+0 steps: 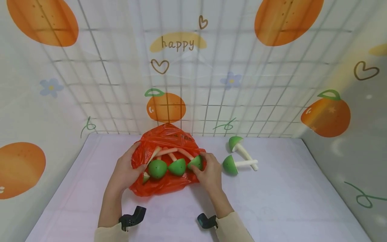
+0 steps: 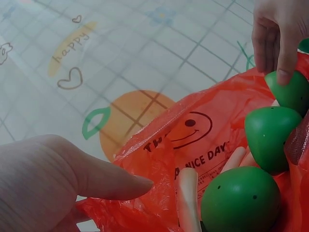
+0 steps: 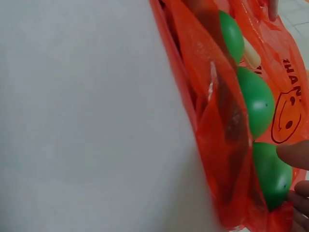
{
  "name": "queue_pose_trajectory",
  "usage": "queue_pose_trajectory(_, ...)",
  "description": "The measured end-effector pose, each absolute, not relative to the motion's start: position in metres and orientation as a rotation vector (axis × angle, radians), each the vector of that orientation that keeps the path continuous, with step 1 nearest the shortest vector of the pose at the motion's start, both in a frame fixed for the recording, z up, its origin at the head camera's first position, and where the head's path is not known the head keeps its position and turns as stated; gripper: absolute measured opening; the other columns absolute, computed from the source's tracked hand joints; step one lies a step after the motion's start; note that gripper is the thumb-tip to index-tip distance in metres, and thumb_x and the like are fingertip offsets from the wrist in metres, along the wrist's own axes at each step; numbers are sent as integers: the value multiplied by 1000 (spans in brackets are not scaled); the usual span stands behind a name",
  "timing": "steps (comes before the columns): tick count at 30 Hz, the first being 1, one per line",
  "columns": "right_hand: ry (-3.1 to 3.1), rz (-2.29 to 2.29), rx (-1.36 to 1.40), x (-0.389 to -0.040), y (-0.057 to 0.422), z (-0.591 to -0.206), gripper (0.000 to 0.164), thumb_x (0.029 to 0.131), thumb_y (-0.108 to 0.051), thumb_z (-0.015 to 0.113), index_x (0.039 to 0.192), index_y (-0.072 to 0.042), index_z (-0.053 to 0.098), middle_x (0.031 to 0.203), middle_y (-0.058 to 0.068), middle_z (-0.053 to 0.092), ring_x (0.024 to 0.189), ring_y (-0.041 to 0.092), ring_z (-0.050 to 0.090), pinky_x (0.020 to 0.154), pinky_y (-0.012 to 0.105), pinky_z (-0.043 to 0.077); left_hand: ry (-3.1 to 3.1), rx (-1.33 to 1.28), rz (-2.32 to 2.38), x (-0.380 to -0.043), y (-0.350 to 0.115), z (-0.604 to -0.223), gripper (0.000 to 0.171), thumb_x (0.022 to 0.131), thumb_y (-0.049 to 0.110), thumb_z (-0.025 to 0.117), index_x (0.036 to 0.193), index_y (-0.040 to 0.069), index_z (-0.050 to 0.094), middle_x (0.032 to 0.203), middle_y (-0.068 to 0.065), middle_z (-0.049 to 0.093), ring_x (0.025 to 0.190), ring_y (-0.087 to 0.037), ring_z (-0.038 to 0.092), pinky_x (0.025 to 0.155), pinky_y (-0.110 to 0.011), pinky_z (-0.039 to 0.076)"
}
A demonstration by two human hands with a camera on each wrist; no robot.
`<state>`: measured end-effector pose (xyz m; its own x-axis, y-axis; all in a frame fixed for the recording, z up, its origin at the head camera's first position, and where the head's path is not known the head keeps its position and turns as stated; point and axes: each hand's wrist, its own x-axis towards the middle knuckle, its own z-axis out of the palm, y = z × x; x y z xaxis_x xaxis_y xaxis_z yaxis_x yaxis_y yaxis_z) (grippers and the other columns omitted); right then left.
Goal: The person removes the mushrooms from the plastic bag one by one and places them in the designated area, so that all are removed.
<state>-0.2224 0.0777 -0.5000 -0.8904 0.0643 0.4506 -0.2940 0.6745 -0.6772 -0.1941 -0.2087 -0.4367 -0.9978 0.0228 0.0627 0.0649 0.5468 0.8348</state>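
Observation:
A red plastic bag (image 1: 164,134) lies with its mouth facing me. Inside are several toy mushrooms with green caps and pale stems, among them a round-capped mushroom (image 1: 157,169) at the left and another mushroom (image 1: 177,167) in the middle. My left hand (image 1: 125,173) holds the bag's left edge, thumb over the film and fingers behind it. At the bag's right side, my right hand (image 1: 211,173) grips the cap of the rightmost mushroom (image 1: 195,162) between thumb and fingers. In the right wrist view that thumb overlaps the green cap (image 3: 273,176).
Two more toy mushrooms lie on the white table (image 1: 287,201) to the right of the bag, one mushroom (image 1: 230,165) in front of the other mushroom (image 1: 235,144). A printed curtain (image 1: 187,74) with oranges hangs behind the table and at both sides.

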Motion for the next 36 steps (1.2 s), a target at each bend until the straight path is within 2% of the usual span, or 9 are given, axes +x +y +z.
queue_pose_trajectory(8,-2458,1159,105,-225,78,-506,56,77,-9,94,124,4,67,118,18,68,109,36,66,98,50,56,-2737,-64,-1480,-195,-205,-434,84,93,1,71,166,12,30,164,-14,40,148,-41,39,107,-62,49)
queue_pose_trajectory(26,-2519,1160,57,-226,81,-515,58,79,-14,94,126,6,66,117,21,70,111,39,66,99,52,55,-2753,-75,-1468,-196,-203,-436,84,94,2,69,167,13,28,166,-15,37,149,-42,38,106,-63,49)
queue_pose_trajectory(36,-2516,1184,38,-225,81,-511,56,78,-18,93,122,5,68,113,18,71,106,36,67,95,49,57,-2731,-98,-1469,-196,-204,-435,83,93,1,69,165,12,30,164,-16,41,147,-42,40,105,-64,49)
